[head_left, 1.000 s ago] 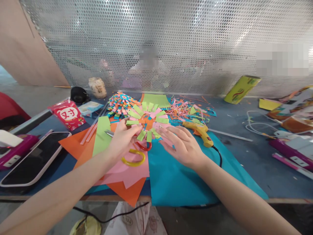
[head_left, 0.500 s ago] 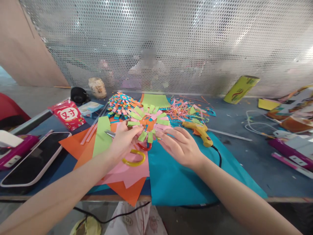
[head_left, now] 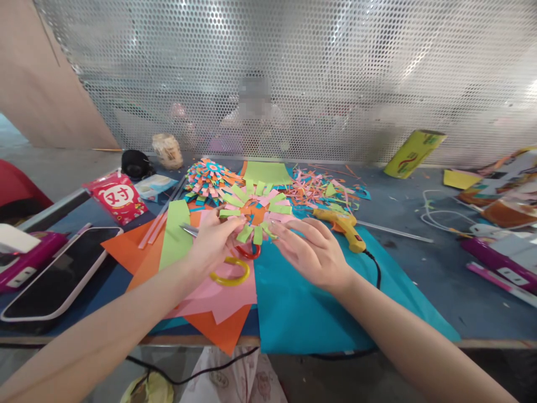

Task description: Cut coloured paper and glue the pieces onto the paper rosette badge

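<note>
Between my hands, above the paper sheets, is a fringed paper flower (head_left: 274, 208) with green and pink strips around an orange middle. My left hand (head_left: 216, 235) is closed on its left edge, thumb on top. My right hand (head_left: 312, 249) pinches a green strip at the lower right of the flower, fingers bent together. Beneath the left hand lie scissors (head_left: 230, 274) with yellow and red handles, their tip poking out to the left. A yellow glue gun (head_left: 344, 226) rests just beyond my right hand on blue paper (head_left: 310, 313).
A finished-looking layered paper flower (head_left: 212, 176) stands behind, beside a heap of paper shreds (head_left: 312, 187). To the left are a phone (head_left: 62, 274) and a red packet (head_left: 117, 196). A yellow-green tube (head_left: 414, 154) leans near the perforated metal screen (head_left: 335, 84).
My right fingers have shifted very slightly along the flower's lower right edge. The left hand and the flower stay nearly in place.
</note>
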The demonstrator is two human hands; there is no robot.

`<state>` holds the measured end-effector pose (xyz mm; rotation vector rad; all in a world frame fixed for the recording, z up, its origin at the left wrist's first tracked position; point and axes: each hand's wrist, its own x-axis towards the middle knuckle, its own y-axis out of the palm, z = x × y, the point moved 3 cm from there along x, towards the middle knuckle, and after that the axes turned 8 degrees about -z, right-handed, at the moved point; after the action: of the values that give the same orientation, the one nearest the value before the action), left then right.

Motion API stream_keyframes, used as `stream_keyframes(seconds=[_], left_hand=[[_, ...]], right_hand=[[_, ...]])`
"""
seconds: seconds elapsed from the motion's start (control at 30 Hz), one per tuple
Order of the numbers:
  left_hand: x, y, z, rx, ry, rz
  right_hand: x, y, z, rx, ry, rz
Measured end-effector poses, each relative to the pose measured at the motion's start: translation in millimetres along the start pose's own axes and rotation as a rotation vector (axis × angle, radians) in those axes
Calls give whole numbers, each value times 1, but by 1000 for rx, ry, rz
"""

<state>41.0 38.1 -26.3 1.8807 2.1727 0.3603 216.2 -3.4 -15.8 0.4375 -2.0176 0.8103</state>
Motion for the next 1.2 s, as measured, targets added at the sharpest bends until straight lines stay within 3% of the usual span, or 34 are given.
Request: stream_keyframes(seconds=[0.13,0.3,0.63,0.9,1.0,1.13,1.2], left_hand=[[-4,2,-1,-20,-84,-12],[-11,7,-6,-2,-192,-38],[-9,8,1,-141,-232,-53],[-11,8,3,-129,-269,-32],[-7,5,4,-108,-214,-50],[-1,2,-1,-117,-8,-43],[-2,2,-4,-126,59,-47]], right_hand=[[-1,0,-2,-23,59,-26],[-1,1,-1,-19,28,-48],[2,-3,0,-101,50,-58],[8,-5,5,-139,-27,-78],[7,-6,4,-124,-5,-62],[8,-8,-7,-41,179,-44],[10,-6,-9,-5,203,-4]])
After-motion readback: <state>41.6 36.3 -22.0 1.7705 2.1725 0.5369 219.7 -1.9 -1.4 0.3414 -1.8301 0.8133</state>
